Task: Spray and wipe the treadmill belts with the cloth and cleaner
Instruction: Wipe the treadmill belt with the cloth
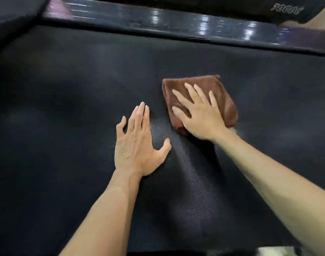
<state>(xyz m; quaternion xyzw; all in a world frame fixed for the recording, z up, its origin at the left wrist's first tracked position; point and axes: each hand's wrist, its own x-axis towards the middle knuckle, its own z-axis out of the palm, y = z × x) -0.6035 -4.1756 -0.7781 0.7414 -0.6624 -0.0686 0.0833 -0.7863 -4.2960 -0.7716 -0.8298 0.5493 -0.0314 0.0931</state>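
Pressing flat, the open right hand [200, 115] is spread over the folded brown microfibre cloth [200, 93] on the textured black treadmill belt [65, 108]; the open, empty left hand [137, 143] is planted beside it, seemingly for support.

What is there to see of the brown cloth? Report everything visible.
The brown cloth looks like soft, plush microfibre, folded into a thick, roughly square pad. It lies flat on the dark textured treadmill belt, just short of the glossy side rail. The right hand presses on it, fingers spread, covering its near half. The left hand rests beside it on the belt, not touching.
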